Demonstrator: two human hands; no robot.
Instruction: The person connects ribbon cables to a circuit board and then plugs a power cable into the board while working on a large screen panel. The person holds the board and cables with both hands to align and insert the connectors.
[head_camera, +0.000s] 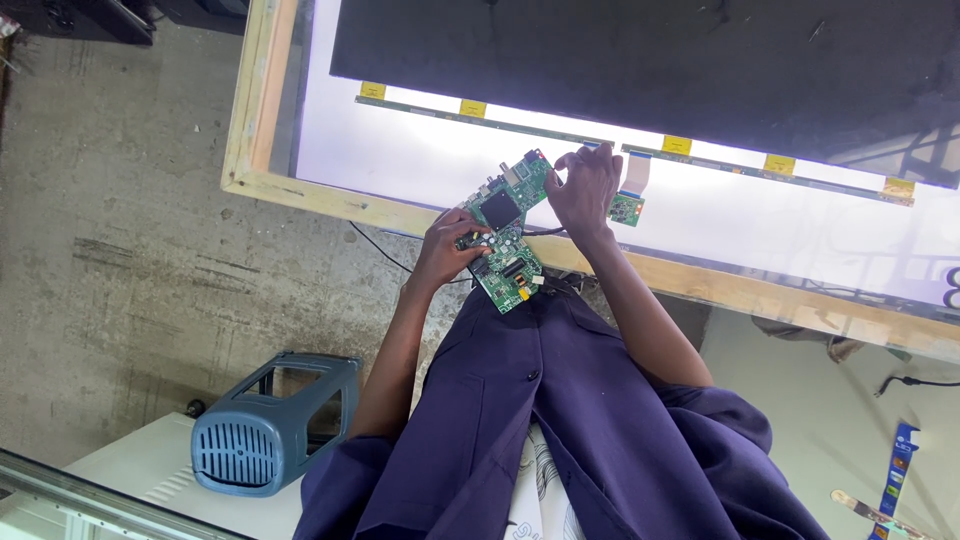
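inspector: the green circuit board sits up off the bench in both your hands, over the wooden frame at the near edge of the lit white panel. your left hand is clamped on the board's lower side, fingers curled over the face.

operator: and the right?

inspector: your right hand is pinched together at the board's top corner, near the connectors — what sits between the fingertips is too small to tell. a black cable trails off the board across the frame.

operator: how do i keep it clean?

inspector: in my judgement, grip by the edges, keep the left thumb off the black chip, and hold the board level so the cable does not drag. the small green board on its flat ribbon lies just beside your right hand; mind the wrist does not catch it. the long strip with yellow tabs runs behind. the blue-grey stool is well apart.
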